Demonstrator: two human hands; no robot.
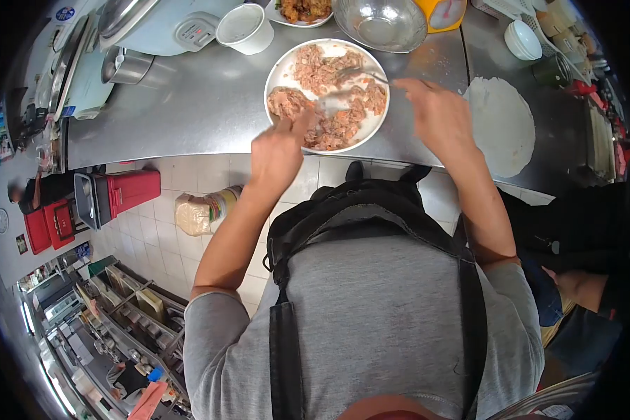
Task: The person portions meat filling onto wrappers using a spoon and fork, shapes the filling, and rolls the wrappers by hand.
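A round white plate [271,91] holds minced meat [318,70] in several clumps, with bare white showing between them. My right hand [441,115] grips the handle of a metal utensil [374,73], a fork or spoon, whose head rests in the meat at the upper right. At the plate's near left edge, my left hand [278,150] is closed around a blurred metal spoon [329,102] that reaches over the middle of the plate. The fingers of that hand partly cover its handle. Both hands are apart from each other.
Behind the plate stand a white tub [245,29], a metal bowl [381,24] and a dish of fried food [301,10]. A pale, thin round sheet [500,126] lies right. A rice cooker [168,28] and metal cup [127,66] stand left. Another person's hand [581,288] shows at right.
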